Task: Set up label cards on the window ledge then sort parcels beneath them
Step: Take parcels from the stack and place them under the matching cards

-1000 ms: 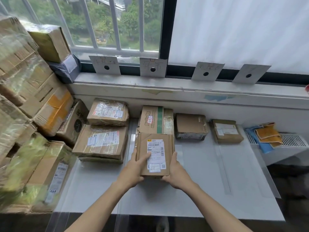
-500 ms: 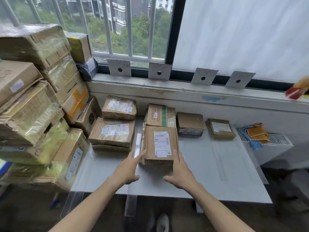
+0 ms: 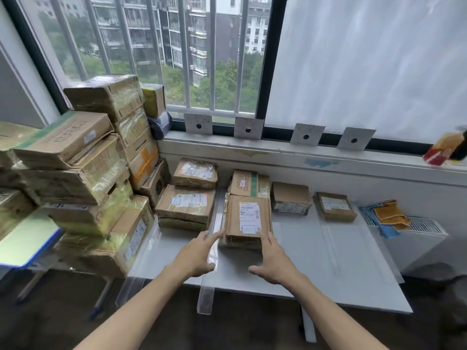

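Several grey label cards lean against the window on the ledge [image 3: 278, 147]; the second card [image 3: 248, 128] stands above a brown parcel with a white shipping label [image 3: 248, 218] that lies on the white table [image 3: 316, 261]. My left hand [image 3: 199, 253] hovers open at the parcel's near left corner, fingertips just short of it. My right hand [image 3: 274, 261] is open at its near right corner, one fingertip close to the edge. Neither hand holds anything. More parcels lie under the cards: two at the left [image 3: 187, 204], a green-striped one [image 3: 249, 183], one [image 3: 290, 197] and another [image 3: 333, 205].
A tall stack of taped cardboard boxes [image 3: 96, 173] fills the left side. Blue and orange cloths [image 3: 386, 217] lie on a radiator at the right. A red and yellow object [image 3: 444, 150] sits on the ledge's far right. Dark floor lies below the table's near edge.
Both hands let go of the labelled parcel, which now lies on the table, and drew back toward me with fingers spread. The camera pulled back and tilted up.
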`<state>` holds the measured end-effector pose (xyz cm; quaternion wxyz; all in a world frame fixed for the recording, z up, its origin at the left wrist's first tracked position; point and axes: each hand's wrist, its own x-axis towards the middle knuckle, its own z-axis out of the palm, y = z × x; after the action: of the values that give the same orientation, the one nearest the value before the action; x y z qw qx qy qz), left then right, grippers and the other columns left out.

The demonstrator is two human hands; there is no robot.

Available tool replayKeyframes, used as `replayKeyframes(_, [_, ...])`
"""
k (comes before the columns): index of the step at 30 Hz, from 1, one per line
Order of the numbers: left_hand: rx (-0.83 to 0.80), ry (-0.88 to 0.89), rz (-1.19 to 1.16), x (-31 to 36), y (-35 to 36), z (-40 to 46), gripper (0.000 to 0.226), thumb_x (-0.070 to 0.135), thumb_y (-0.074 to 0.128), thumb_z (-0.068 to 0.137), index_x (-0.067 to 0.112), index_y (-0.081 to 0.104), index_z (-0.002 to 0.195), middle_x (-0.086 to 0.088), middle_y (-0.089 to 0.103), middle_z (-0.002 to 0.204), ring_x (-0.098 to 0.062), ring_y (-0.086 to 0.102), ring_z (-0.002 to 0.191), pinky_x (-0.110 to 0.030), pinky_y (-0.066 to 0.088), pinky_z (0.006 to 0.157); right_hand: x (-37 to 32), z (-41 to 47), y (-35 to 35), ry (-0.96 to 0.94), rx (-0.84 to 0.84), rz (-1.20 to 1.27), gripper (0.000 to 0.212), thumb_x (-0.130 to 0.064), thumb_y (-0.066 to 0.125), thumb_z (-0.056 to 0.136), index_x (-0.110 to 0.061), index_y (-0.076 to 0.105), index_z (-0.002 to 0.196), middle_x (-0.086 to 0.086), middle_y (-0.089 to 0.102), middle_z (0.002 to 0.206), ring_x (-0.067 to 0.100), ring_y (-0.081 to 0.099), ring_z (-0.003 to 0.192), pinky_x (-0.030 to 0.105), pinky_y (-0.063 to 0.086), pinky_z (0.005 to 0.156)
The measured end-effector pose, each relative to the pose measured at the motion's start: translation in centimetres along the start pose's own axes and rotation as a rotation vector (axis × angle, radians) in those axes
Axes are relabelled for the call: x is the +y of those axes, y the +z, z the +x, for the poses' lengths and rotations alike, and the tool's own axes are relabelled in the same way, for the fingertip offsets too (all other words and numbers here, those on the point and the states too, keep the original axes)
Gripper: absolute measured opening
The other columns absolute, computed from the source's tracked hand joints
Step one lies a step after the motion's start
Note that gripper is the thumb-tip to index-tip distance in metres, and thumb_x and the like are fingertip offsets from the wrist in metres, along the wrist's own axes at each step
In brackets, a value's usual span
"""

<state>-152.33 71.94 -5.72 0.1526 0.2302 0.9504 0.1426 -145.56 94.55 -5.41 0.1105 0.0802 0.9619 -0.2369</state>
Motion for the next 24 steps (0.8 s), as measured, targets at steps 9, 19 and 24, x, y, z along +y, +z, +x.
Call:
replayKeyframes(9, [0.048, 0.022, 0.046, 1.7, -0.5, -6.2, 0.095, 0.027, 0.067, 0.083, 0.049, 0.008, 0.154, -0.002, 0.029, 0.157, -0.023, 0.052, 0.125, -0.032, 0.050, 0.093, -0.1, -4.8, -0.1, -0.046, -0.066, 0.022, 0.110, -0.036, 0.074, 0.082, -0.019, -0.002, 0.161, 0.009, 0.001, 0.168, 0.026, 0.010, 0.154, 0.036, 0.023, 0.121])
replayKeyframes(19, [0.346, -0.123, 0.109, -4.7, -11.7, -13.4, 0.095, 0.032, 0.073, 0.082, 0.045, 0.012, 0.153, 0.001, 0.037, 0.151, -0.022, 0.049, 0.129, -0.039, 0.050, 0.100, -14.1, -2.7, -2.1, -0.386, -0.011, -0.008, 0.105, -0.036, 0.078, 0.084, -0.019, 0.008, 0.160, 0.006, 0.012, 0.166, 0.027, 0.022, 0.150, 0.037, 0.028, 0.118])
replayKeyframes(24, [0.445, -0.206, 0.152, -9.4, -16.9, -16.4, 0.092, 0.034, 0.073, 0.082, 0.042, 0.017, 0.154, 0.003, 0.036, 0.149, -0.022, 0.055, 0.120, -0.037, 0.054, 0.091, -22.4, -0.3, -2.1, -0.522, -0.026, -0.058, 0.108, -0.037, 0.078, 0.084, -0.019, 0.004, 0.161, 0.009, 0.005, 0.168, 0.027, 0.013, 0.153, 0.034, 0.020, 0.121])
